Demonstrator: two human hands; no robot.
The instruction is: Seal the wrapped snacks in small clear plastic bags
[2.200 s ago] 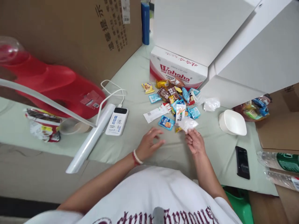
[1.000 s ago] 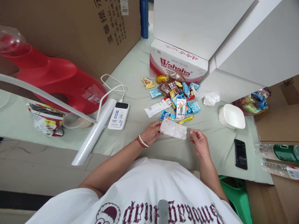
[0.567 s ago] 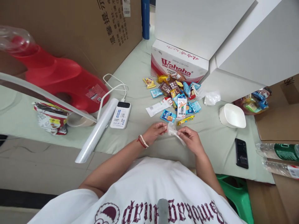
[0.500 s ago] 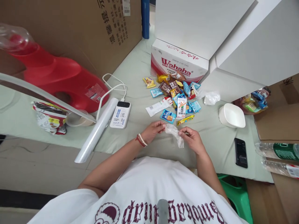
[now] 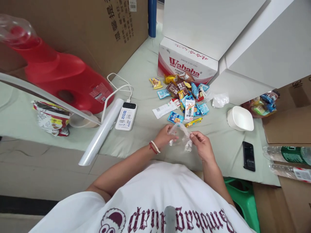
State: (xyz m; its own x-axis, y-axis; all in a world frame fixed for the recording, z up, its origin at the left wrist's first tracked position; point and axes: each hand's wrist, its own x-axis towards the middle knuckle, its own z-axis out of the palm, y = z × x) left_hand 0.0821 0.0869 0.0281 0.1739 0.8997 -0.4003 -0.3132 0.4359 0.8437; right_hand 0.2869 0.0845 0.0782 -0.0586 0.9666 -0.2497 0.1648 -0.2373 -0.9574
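A small clear plastic bag [image 5: 181, 136] hangs between both hands just above the pale green table cover [image 5: 143, 106]. My left hand [image 5: 165, 137] pinches its left edge and my right hand [image 5: 201, 145] pinches its right edge, so the mouth gapes open. Just beyond the bag lies a heap of small snack packets [image 5: 186, 97] in blue, brown and yellow wrappers.
A Wahaha carton [image 5: 187, 63] stands behind the snacks under large white boxes. A white bowl [image 5: 240, 118], black phone [image 5: 248, 156] and water bottles [image 5: 286, 154] lie at the right. A power bank [image 5: 126, 115], clear film roll [image 5: 102, 136] and red jug [image 5: 58, 77] are at the left.
My right hand picked the clear bag from beside the snack heap and brought it toward me. My left hand took its other edge, and both hands have pulled it open.
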